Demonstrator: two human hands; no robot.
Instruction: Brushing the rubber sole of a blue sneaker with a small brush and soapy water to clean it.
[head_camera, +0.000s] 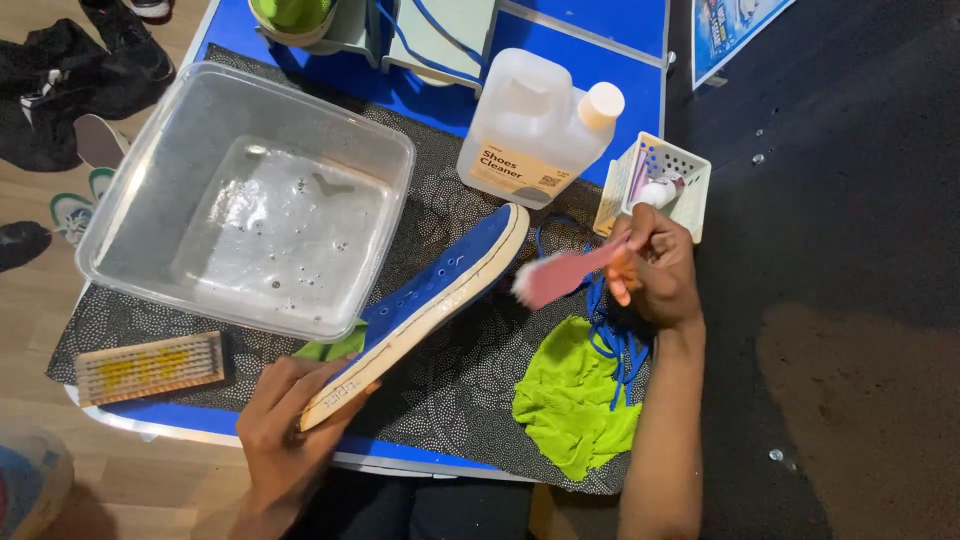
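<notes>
Left hand (285, 425) wrapped around the heel end of a blue shoe (440, 285), fingers curled shut on its pale sole, toe tilted up and away toward the far side of the counter (560, 50). Shoe held just above a dark dotted mat (440, 390), its toe close to the bottle and its side beside the tub. Eyelets empty, sole edge turned toward the camera.

Right hand (655, 270) closed on the handle of a pink brush (560, 275), fingers pinched around the grip, bristle head pointing left and hovering just beside the shoe's toe; whether touching or slightly apart, impossible to tell from the blur.

Below that hand, a crumpled green cloth (575, 400) on the mat, with blue laces (610, 335) lying across its upper edge. Another scrap of green cloth peeking out under the shoe near the left hand.

Left of the shoe, a clear plastic tub (140, 180) holding shallow soapy water. In front of it, near the counter's edge, a wooden scrub brush (150, 367) lying flat. Behind the shoe's toe, a translucent cleaner bottle (535, 125) with a cream cap, and beside it a small white basket (690, 190). Shoes scattered on the wooden floor at far left.
</notes>
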